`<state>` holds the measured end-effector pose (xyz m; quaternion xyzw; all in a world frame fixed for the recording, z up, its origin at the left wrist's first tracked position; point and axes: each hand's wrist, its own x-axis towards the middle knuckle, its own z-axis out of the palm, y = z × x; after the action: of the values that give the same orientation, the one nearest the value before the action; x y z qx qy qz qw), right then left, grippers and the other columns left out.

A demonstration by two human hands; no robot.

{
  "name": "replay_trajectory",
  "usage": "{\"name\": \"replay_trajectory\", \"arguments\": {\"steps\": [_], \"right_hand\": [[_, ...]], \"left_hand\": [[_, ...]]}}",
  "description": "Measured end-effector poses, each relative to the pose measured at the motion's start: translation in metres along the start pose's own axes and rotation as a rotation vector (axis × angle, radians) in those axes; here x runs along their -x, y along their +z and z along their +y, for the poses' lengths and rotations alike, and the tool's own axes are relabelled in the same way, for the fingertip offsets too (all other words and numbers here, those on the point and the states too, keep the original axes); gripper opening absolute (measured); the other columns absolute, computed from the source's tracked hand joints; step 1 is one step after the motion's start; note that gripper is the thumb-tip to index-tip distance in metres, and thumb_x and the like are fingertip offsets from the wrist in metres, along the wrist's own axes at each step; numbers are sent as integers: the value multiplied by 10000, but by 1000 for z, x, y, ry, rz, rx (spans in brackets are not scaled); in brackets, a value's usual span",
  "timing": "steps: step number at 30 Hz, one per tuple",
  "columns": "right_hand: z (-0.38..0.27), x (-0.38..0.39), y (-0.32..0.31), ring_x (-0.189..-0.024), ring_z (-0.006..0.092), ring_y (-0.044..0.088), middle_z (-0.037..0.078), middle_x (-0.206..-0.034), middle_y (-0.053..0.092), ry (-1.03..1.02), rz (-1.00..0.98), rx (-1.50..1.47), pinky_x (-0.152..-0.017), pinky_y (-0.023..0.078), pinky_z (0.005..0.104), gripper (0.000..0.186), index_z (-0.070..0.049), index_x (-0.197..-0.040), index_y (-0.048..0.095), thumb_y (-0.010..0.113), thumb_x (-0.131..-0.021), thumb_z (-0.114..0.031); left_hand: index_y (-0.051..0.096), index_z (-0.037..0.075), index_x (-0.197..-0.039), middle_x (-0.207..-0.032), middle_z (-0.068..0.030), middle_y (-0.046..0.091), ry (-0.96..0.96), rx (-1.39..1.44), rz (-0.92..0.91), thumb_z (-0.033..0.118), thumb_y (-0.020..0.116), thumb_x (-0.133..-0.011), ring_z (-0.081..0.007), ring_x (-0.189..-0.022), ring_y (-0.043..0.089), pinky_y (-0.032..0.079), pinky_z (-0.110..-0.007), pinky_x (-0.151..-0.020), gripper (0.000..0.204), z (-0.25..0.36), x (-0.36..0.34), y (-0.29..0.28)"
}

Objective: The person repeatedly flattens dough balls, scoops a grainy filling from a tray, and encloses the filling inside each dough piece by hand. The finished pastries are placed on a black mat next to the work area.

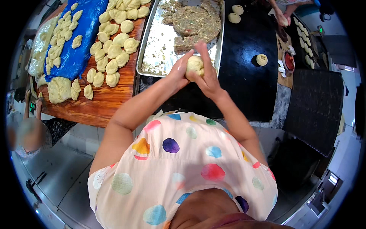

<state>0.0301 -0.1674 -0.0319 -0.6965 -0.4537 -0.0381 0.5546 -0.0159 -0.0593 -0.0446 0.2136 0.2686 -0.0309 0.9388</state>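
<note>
A round ball of pale dough point(195, 66) sits between my two palms, just over the near edge of a metal tray. My left hand point(180, 70) cups its left side. From the right, my right hand point(209, 73) presses against it with the fingers stretched forward. The tray point(155, 42) holds a large slab of brownish, speckled filling point(198, 23), with crumbs scattered over its bare metal. Several dough pieces point(114, 50) lie to the left on a wooden tabletop point(97, 108).
Blue plastic sheeting point(85, 45) with small dough lumps covers the far left. One dough ball point(262, 59) rests on the black surface point(244, 87) at right. Beyond are a bowl of red stuff point(289, 62), a black tray of dough pieces point(305, 41) and another person's hands point(283, 19).
</note>
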Motion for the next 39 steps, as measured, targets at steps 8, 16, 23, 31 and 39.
{"name": "replay_trajectory", "arguments": {"steps": [8, 16, 23, 31, 39], "right_hand": [[0, 10, -27, -1252, 358, 525, 237, -1300, 569, -74, 47, 25, -1123, 307, 476, 392, 23, -1178, 637, 663, -858, -203], [31, 13, 4, -1209, 346, 564, 215, -1254, 608, -44, 308, 167, -1105, 325, 493, 293, 44, -1147, 650, 500, -943, -105], [15, 8, -25, -1207, 330, 557, 216, -1230, 616, 72, 345, 30, -1075, 344, 442, 316, -18, -1168, 655, 543, -954, -221], [23, 27, -36, -960, 215, 640, 135, -1029, 680, 622, 679, -330, -889, 478, 321, 187, 16, -999, 651, 532, -966, -124], [60, 49, -59, -876, 326, 652, 159, -927, 674, -7, 489, 210, -811, 520, 398, 129, 11, -905, 652, 533, -897, -39]], "left_hand": [[541, 99, -1174, -1117, -72, 623, -253, -308, -128, 470, 358, -1016, -186, -1011, 637, 538, -354, -866, 443, 4, -6, 32], [528, 76, -1165, -1116, -110, 602, 80, 190, 67, 372, 480, -992, -235, -1023, 628, 529, -390, -908, 346, -40, -19, 10], [465, 102, -1299, -1215, -104, 573, -172, -145, 12, 548, 369, -991, -230, -1100, 588, 492, -439, -944, 551, -23, -14, 23], [527, 40, -1191, -1122, -108, 605, -244, -151, -84, 590, 398, -961, -230, -1024, 610, 505, -407, -902, 610, -42, -33, 41], [557, 76, -979, -885, -74, 625, -111, -39, 168, 238, 418, -978, -202, -799, 640, 559, -335, -739, 214, -91, -68, 49]]}}
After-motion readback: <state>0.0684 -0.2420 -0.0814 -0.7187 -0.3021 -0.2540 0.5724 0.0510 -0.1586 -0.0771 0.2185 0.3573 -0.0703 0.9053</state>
